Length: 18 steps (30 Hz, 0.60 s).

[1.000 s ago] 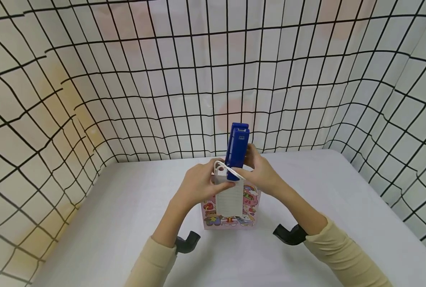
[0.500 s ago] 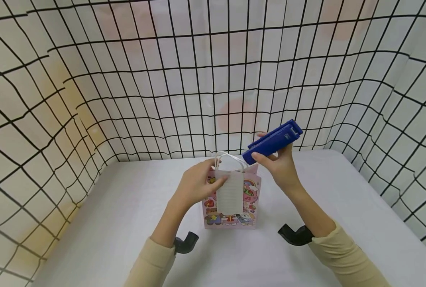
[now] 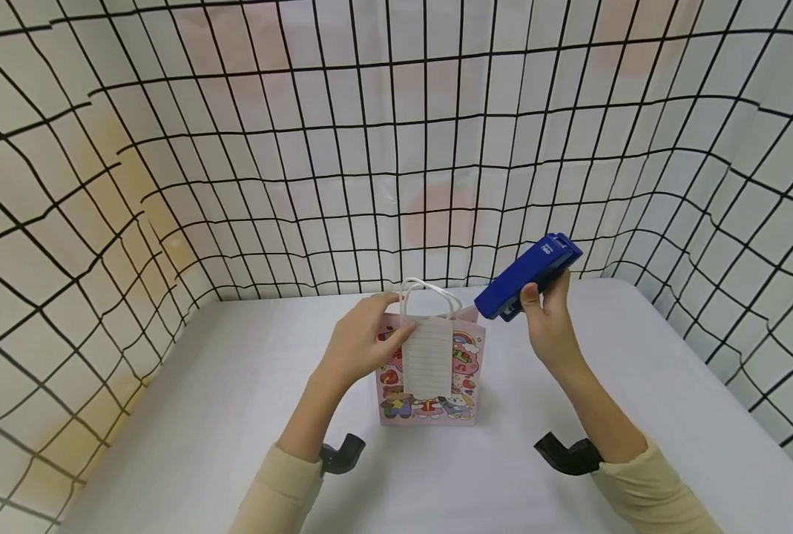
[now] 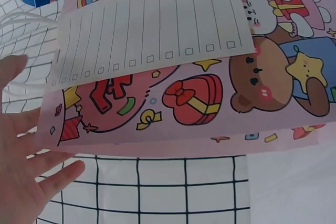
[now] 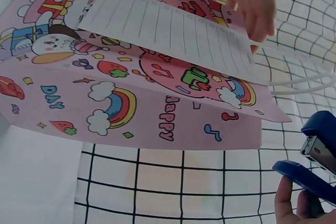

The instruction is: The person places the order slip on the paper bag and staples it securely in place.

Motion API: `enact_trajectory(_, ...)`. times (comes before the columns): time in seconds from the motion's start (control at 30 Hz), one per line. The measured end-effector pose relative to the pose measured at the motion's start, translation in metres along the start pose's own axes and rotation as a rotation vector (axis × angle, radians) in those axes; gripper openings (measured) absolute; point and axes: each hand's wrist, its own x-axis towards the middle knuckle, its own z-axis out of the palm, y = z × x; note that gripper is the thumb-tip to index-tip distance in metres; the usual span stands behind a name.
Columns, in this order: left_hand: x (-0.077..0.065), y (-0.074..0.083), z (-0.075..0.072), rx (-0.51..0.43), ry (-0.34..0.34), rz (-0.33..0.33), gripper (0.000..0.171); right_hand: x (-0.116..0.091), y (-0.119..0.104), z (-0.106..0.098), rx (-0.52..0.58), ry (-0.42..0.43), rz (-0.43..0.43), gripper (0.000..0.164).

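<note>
A pink cartoon-printed paper gift bag (image 3: 389,393) stands upright on the table, its white cord handles (image 3: 429,285) raised. A lined white paper slip (image 3: 428,363) with a column of small boxes lies flat against its front, the top end at the bag's rim. My left hand (image 3: 359,337) is at the bag's upper left edge. In the left wrist view its fingers (image 4: 63,178) are spread and fairly straight, and its thumb (image 4: 13,69) stands apart from the bag. My right hand (image 3: 553,326) grips a blue stapler (image 3: 528,276), tilted, right of the bag; its arms are parted.
A white table (image 3: 249,386) lies under the bag. White walls with a black grid (image 3: 343,148) rise behind and on both sides. A black wrist mount (image 3: 343,454) is strapped to each forearm.
My right hand has taken the stapler from the bag's top rim away to the right and turned it. The left hand has shifted slightly left, and its thumb has come off the slip.
</note>
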Motion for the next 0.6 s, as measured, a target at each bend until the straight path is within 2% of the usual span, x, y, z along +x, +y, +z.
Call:
enact_trajectory(0.1,-0.002,-0.003,0.0,0.004,0.039,0.024,0.053,-0.004,0.004,-0.003,0.023,0.023,-0.014,0.057)
enact_trajectory(0.27,-0.007,-0.01,-0.001,0.016,0.108,0.079,0.053,-0.011,0.008,-0.011,0.034,0.095,0.024,0.059)
enact_trajectory(0.4,-0.013,-0.014,-0.001,0.026,0.114,0.075,0.055,-0.019,0.013,-0.016,0.007,0.136,0.088,0.056)
enact_trajectory(0.6,-0.022,-0.02,-0.001,0.078,0.107,0.069,0.056,-0.033,0.023,-0.022,-0.105,0.164,0.149,0.06)
